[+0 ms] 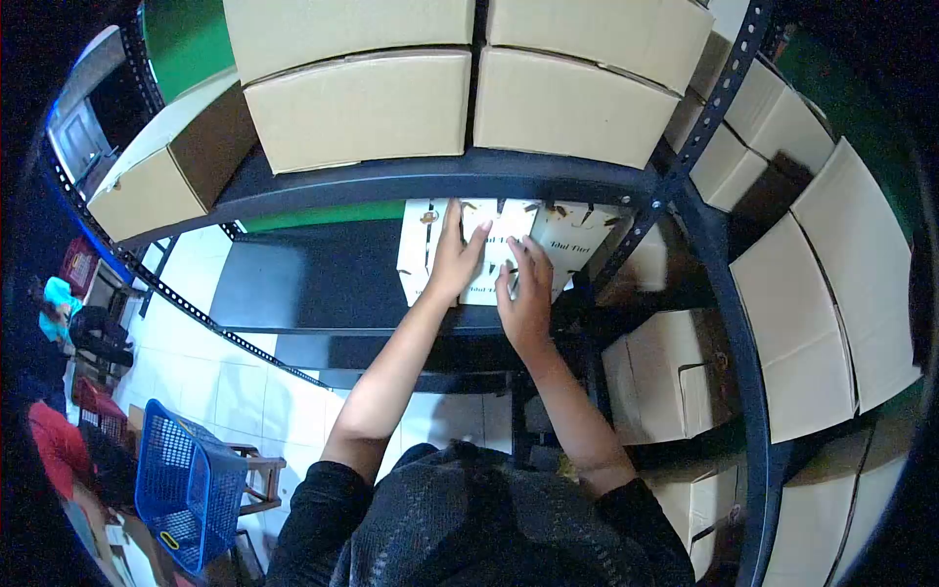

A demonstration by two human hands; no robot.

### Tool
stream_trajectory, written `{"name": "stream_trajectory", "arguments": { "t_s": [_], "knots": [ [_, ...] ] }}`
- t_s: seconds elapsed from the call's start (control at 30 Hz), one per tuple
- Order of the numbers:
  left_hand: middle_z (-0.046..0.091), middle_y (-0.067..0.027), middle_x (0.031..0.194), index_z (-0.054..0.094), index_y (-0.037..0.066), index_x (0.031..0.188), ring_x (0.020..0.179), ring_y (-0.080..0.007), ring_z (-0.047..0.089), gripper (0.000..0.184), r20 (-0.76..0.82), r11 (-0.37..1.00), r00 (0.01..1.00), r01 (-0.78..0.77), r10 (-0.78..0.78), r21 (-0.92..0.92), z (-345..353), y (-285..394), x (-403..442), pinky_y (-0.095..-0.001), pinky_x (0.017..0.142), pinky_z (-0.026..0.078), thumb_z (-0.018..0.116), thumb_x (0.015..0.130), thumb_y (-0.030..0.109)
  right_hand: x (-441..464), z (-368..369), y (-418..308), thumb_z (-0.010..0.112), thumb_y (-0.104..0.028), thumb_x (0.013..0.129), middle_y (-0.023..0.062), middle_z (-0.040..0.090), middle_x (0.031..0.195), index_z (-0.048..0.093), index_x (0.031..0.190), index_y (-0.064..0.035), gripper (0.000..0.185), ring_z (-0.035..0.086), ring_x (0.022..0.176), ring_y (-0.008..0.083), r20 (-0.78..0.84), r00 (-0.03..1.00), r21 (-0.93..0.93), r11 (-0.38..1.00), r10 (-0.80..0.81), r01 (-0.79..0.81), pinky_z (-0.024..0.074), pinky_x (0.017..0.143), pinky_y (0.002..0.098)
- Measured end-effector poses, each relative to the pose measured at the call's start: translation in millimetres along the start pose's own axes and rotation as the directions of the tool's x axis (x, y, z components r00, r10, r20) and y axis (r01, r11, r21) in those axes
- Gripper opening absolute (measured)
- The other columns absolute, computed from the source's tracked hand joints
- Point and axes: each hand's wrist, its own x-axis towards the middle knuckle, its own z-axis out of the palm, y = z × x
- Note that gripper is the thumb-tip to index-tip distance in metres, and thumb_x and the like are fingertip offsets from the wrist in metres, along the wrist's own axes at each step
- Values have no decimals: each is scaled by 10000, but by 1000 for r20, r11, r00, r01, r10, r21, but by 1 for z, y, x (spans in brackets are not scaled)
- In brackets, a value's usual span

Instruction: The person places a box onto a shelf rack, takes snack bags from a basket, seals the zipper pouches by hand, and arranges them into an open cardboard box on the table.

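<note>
Two bare hands are resting on white printed cartons (pixel 579 233), which are standing on a black shelf board (pixel 323 279) below the upper shelf's front beam (pixel 391 184). Left hand (pixel 458 262) is lying along the carton faces, fingers running together and nearly straight, thumb sticking out apart. Right hand (pixel 529 293) is spreading its fingers, slightly bent, tips seemingly touching the carton front. Neither is visibly pinching anything (undersides are hiding, can't tell more).

Risks: cartons are sitting close to the board's front edge, so an uneven pull could be tipping one outward. Left fingertips are showing right by the beam; a quick lift would be risking a knock. The rightmost carton is angling near the slotted rack post (pixel 719 108), so a sideways shove could be jamming it.

Counts: two hands; at least two white cartons, maybe three (seams are blurring together); five brown cardboard boxes (pixel 362 108) showing up top, four stacking two by two plus one at left; one blue plastic basket (pixel 196 489); one wooden stool (pixel 262 484) standing beside it; at least one person in red (pixel 57 445), lower left. Right-hand rack boxes (pixel 792 303): several, frame edge is cutting them, not counting.
</note>
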Motion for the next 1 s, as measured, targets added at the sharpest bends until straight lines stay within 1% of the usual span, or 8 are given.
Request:
{"name": "stream_trajectory", "arguments": {
  "t_s": [0.33,0.47,0.5,0.77,0.83,0.87,0.9,1.0],
  "knots": [
    [188,-309,1427,118,-101,1385,1350,-372,196,782,40,997,999,-34,31,73,-1,11,-13,-369,1102,172,550,894,326,-1,-1,2,587,-43,786,164,477,1182,500,1209,-41,432,430,1133,341,-25,999,-67,997,-36,34,332,969,433],
    [182,-327,1413,98,-98,1387,1343,-393,192,797,7,983,995,-94,95,160,-2,19,-18,-392,1093,181,579,878,282,-5,4,0,586,-42,784,148,499,1153,510,1184,-30,407,451,1091,331,-58,998,-46,999,-27,24,336,944,432],
    [93,-260,1473,15,-70,1407,1379,-309,104,832,57,998,998,-4,1,57,-4,22,-20,-368,1108,120,580,884,245,-4,4,-1,586,-42,784,148,499,1153,510,1184,-30,407,451,1091,331,-63,997,-45,998,-35,32,336,944,432],
    [109,-256,1471,-37,37,1438,1367,-337,156,897,11,986,990,-141,140,85,-23,33,-47,-419,1094,168,619,829,96,-4,10,-16,575,-50,787,138,475,1196,528,1183,-45,399,445,1107,311,15,998,31,997,-69,68,334,936,432],
    [119,-255,1467,-46,88,1448,1366,-336,162,861,9,994,999,-39,40,-105,-34,47,-64,-434,1091,178,578,855,87,-6,13,-25,580,-61,788,143,476,1191,529,1177,-42,393,444,1103,316,16,998,60,996,-66,65,318,948,443],
    [110,-246,1468,-66,125,1450,1358,-341,183,826,-1,999,1000,5,-5,-33,-42,47,-74,-435,1081,207,534,884,88,-8,13,-30,575,-33,785,138,497,1175,540,1161,-38,378,447,1092,323,29,998,60,997,-56,55,316,955,430],
    [100,-249,1468,-66,67,1440,1340,-334,222,794,-76,991,997,-14,4,-136,-47,50,-83,-409,1058,258,521,906,104,-8,13,-38,557,-35,793,136,497,1172,536,1160,-24,367,445,1100,323,38,998,77,996,-56,52,309,965,429],
    [77,-233,1476,-92,147,1443,1339,-331,223,781,-125,963,988,61,-96,-262,-78,54,-106,-424,1066,254,488,922,95,-18,30,-45,554,-59,793,159,472,1167,510,1193,-38,403,409,1122,343,115,991,92,994,-68,58,298,960,464]
  ]
}}
